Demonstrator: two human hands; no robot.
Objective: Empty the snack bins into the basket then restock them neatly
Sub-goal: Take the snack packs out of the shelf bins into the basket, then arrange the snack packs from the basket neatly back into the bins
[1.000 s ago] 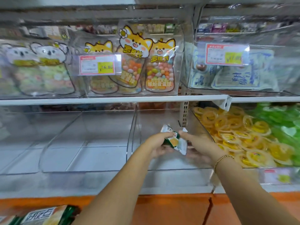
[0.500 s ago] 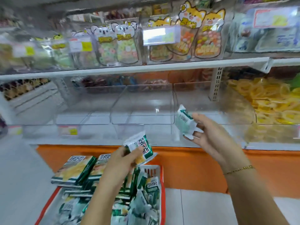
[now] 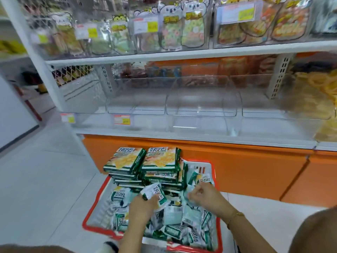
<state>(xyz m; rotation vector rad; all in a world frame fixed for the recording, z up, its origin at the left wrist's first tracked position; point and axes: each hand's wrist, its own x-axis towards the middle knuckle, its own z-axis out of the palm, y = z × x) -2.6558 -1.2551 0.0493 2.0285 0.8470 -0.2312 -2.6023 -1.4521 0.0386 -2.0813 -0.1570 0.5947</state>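
Head view: both hands are low over the red basket point(image 3: 94, 202), close together but not touching. The left hand point(image 3: 141, 207) grips a small packet point(image 3: 155, 193), green and white, between thumb and curled fingers, its top sticking up. The right hand point(image 3: 206, 196), with a bracelet point(image 3: 235, 215) at the wrist, has its fingers curled at the edge of a pale wrapper; whether it actually pinches it is hard to make out. Beneath both hands lies a heap of loose packets point(image 3: 173, 232), partly hidden by the forearms. Just beyond the hands, two stacks of larger packs point(image 3: 127, 159) rest across the basket's far end. Further beyond and above them, the clear bins point(image 3: 200, 106) sit on the shelf. The bags on the upper shelf are too blurred to read.
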